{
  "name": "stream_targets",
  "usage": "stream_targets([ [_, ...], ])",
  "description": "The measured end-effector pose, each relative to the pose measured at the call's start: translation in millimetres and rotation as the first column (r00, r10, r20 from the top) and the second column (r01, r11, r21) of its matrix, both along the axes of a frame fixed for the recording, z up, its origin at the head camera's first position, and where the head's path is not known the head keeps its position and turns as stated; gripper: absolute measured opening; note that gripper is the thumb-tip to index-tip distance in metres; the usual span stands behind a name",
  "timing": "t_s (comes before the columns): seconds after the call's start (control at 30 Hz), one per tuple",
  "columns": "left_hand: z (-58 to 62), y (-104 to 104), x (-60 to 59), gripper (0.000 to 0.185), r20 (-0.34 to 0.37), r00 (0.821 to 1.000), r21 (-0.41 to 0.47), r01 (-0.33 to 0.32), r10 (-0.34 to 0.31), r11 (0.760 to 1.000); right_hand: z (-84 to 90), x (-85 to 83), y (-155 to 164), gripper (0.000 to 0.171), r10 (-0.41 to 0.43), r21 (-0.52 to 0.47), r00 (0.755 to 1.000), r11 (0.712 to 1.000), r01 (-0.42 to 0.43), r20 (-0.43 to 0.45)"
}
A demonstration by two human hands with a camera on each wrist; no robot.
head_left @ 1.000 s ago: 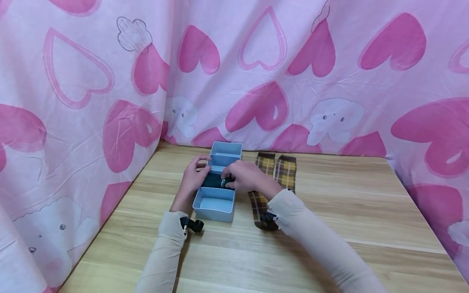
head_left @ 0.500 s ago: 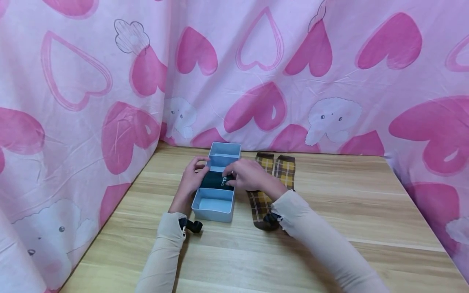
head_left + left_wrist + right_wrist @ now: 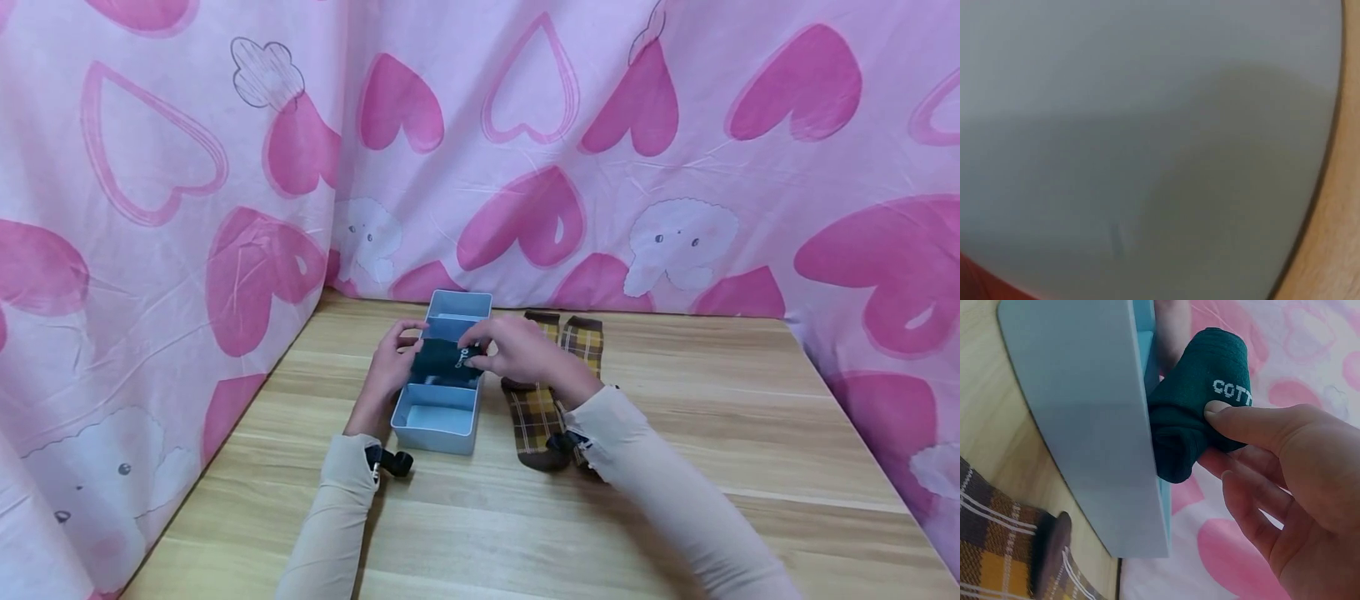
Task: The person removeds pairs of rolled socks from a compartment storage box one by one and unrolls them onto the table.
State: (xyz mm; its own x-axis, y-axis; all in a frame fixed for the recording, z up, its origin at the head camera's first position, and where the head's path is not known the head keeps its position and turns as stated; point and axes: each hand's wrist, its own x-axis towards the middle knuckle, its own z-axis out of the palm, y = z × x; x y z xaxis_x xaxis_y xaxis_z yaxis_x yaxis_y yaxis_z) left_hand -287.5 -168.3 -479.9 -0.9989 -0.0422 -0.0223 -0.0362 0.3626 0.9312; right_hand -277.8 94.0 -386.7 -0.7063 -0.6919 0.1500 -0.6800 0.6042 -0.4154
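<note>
Head view: rolled dark sock [image 3: 442,362] pinched between left hand [image 3: 392,367] and right hand [image 3: 513,350], over the middle compartment of the blue box [image 3: 438,429]; not seated yet, by the look of it. Plaid socks [image 3: 551,392] flat on the table [image 3: 675,467], untouched (likely the remaining work).

Left wrist view: only a blurred grey surface, nothing to tell.

Right wrist view: right thumb and fingers [image 3: 1241,422] closed round the sock at the box wall.

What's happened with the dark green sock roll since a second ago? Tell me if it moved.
Yes. The dark green sock roll has risen and shifted toward the far end of the blue divided box, pinched by the right hand.
</note>
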Motion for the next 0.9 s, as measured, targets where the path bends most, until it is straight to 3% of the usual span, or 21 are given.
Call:
stream_targets([
  [0.23,-1.0,1,-0.5,0.029,-0.008,1.0,0.003,-0.005,0.005,1.0,9.5,3.8,20,0.029,-0.056,-0.111,0.997,0.992,0.062,0.057],
  [0.43,-1.4,0,-0.9,0.03,-0.002,1.0,0.007,-0.005,0.005,1.0,16.4,8.4,42,0.029,-0.089,-0.173,0.994,0.98,0.097,0.058],
  [0.9,-2.9,4,-1.8,0.032,-0.049,0.998,-0.02,-0.039,0.038,0.999,8.6,29.3,106,0.026,-0.167,-0.153,0.984,0.973,0.175,0.063],
])
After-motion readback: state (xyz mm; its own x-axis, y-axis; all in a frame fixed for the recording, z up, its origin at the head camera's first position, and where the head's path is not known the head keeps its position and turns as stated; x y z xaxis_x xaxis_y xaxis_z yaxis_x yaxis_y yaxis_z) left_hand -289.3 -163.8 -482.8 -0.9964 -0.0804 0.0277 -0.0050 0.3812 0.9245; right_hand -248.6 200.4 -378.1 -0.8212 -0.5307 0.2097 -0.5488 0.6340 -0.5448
